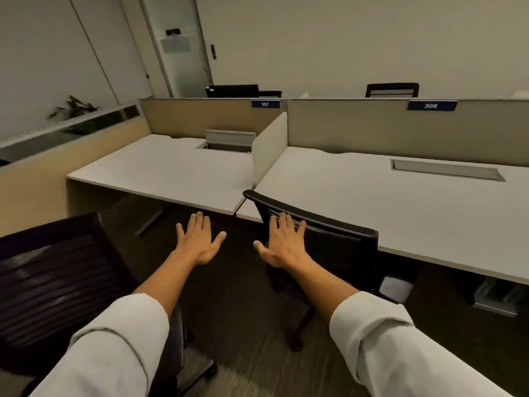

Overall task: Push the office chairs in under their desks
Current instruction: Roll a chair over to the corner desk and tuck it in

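A black mesh office chair [337, 239] stands at the front edge of the right desk [400, 202], its backrest top level with the desk edge and its seat under the top. My right hand [282, 242] is spread flat, fingers over the left part of that backrest. My left hand [200, 239] hovers open over the floor between the two chairs, holding nothing. A second black chair [54, 285] stands at the lower left, well back from the left desk [160, 170].
Fabric partitions labelled 307 [265, 104] and 306 [430, 105] back the desks, with a short divider [270, 143] between them. Two more chairs [392, 89] show behind the partitions. A cable tray lid [229, 137] stands raised. A frosted door [183, 44] is at the rear.
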